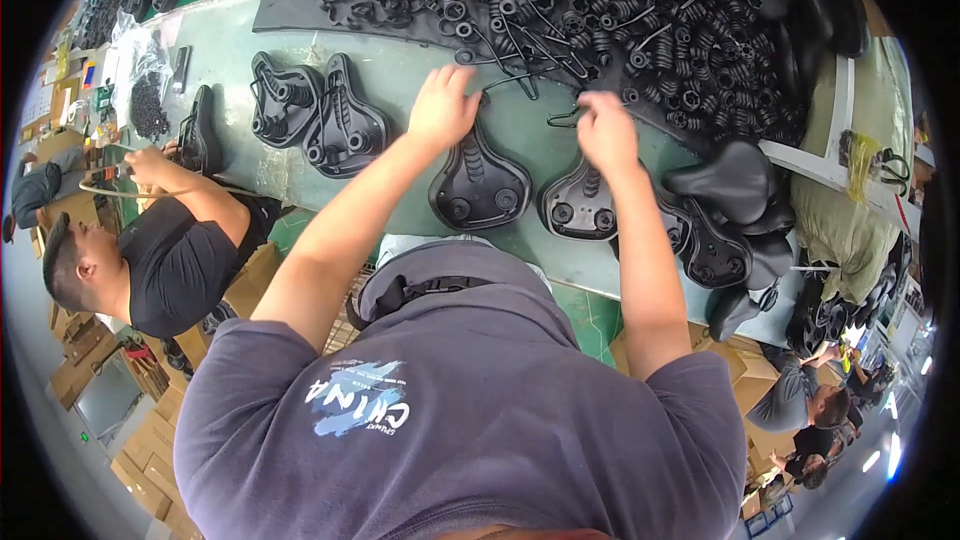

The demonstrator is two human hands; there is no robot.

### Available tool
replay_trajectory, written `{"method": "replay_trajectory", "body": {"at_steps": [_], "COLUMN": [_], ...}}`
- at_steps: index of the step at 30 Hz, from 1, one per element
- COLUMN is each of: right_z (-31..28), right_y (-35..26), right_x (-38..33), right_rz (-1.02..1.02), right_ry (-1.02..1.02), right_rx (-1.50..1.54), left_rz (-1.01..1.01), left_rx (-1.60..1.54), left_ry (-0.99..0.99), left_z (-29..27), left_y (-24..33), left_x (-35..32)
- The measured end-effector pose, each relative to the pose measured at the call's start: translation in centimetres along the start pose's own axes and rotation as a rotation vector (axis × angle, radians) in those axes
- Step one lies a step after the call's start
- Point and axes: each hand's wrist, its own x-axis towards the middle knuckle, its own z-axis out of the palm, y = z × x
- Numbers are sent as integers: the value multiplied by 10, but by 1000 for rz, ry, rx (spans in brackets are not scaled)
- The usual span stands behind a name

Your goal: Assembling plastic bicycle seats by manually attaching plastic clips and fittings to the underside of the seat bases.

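Two black bicycle saddle bases lie upside down on the green workbench (400,70) in front of me. My left hand (443,106) rests with spread fingers on the narrow nose of the left saddle base (480,183). My right hand (605,130) is pinched on a thin black wire rail (563,119) just above the right saddle base (578,202). A bent wire piece (512,82) lies between the two hands.
A big heap of black coil springs and wire rails (600,10) covers the far bench. Two more upturned saddle bases (315,115) lie at left, finished saddles (730,185) stack at right. A person in black (165,250) works at left; cardboard boxes sit below.
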Motion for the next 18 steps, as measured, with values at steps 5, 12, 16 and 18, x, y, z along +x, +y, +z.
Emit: {"method": "replay_trajectory", "body": {"at_steps": [5,12,16,18], "right_z": [20,41,41,40], "right_y": [22,29,1,-1], "right_x": [70,59,37,28], "right_rz": [186,271,308,387], "right_ry": [-214,-81,-50,-113], "right_rx": [-196,-31,16,143], "left_rz": [27,-240,-474,-538], "left_rx": [179,340,97,29], "left_ry": [-106,-335,-285,-294], "left_z": [41,52,51,48], "left_y": [2,17,3,6], "left_x": [95,120,113,108]}}
